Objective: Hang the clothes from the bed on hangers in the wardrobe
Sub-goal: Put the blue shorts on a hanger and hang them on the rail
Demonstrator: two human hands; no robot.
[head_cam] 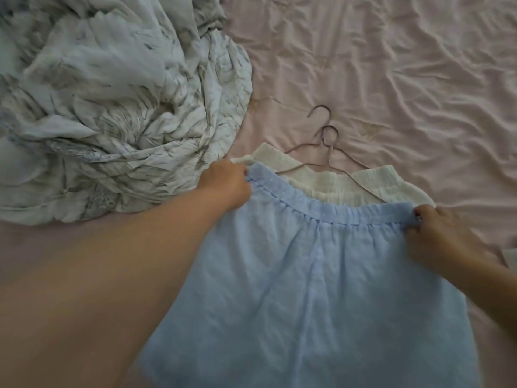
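Observation:
Light blue shorts (313,275) with an elastic waistband are spread out in front of me over the bed. My left hand (228,186) pinches the left end of the waistband. My right hand (436,233) pinches its right end. Behind the shorts lies a cream-white garment (335,186), partly covered by them. Two thin wire hangers (326,152) lie on that garment, their hooks pointing away from me.
A crumpled grey-white patterned blanket (112,107) is heaped on the left of the bed. The pink sheet (391,65) stretches wrinkled to the far right. A small pale item (509,257) peeks in at the right edge.

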